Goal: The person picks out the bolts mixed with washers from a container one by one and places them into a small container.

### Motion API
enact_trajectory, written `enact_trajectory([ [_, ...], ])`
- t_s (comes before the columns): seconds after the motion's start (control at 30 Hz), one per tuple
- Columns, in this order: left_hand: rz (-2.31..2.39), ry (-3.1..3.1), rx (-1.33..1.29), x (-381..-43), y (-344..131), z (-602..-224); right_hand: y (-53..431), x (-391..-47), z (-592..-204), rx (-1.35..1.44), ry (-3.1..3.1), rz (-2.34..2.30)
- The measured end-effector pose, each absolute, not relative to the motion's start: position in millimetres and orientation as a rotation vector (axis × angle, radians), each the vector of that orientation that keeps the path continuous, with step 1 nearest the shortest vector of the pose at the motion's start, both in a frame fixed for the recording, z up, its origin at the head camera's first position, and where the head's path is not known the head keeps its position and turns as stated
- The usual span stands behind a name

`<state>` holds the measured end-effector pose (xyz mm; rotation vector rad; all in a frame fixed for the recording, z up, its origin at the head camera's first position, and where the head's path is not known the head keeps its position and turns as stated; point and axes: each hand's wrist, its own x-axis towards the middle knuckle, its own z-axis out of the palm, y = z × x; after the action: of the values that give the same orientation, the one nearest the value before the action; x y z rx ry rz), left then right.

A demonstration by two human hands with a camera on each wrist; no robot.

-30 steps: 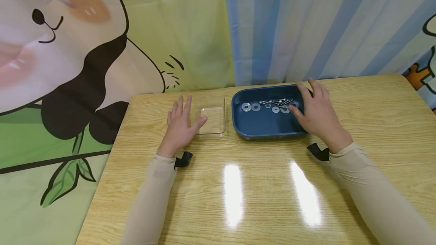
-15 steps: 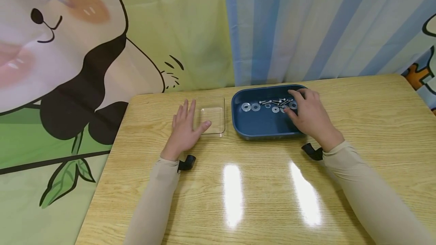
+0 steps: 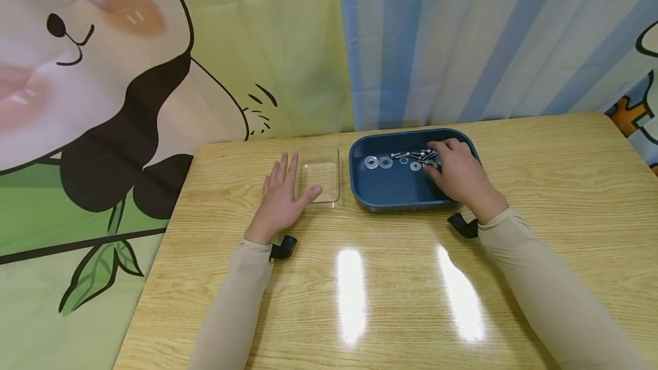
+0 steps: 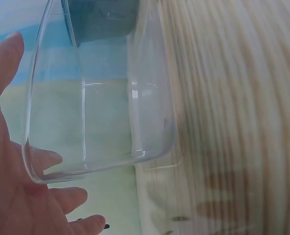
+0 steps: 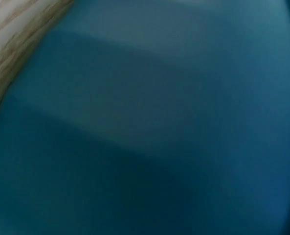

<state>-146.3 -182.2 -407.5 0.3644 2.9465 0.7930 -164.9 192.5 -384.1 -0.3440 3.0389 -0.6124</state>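
Holds the left hand (image 3: 280,201) spread wide, gripping nothing, beside the clear box (image 3: 321,182) on the table (image 3: 406,290). Has the right hand (image 3: 461,175) in the blue tray (image 3: 396,188), fingers bent close to screws (image 3: 403,155) and washers (image 3: 382,163); cannot tell whether pinching any. Can spot the screws only from the head. From the left wrist, sees the box's corner close up; from the right, just blurry tray and table.
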Motion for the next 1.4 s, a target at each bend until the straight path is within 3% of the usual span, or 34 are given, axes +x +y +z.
enact_trajectory([
  [1.4,0.813,2.913,0.338,-148.3,-180.7,-415.7,186.4,-189.1,-397.3,-0.402,2.97,-0.53],
])
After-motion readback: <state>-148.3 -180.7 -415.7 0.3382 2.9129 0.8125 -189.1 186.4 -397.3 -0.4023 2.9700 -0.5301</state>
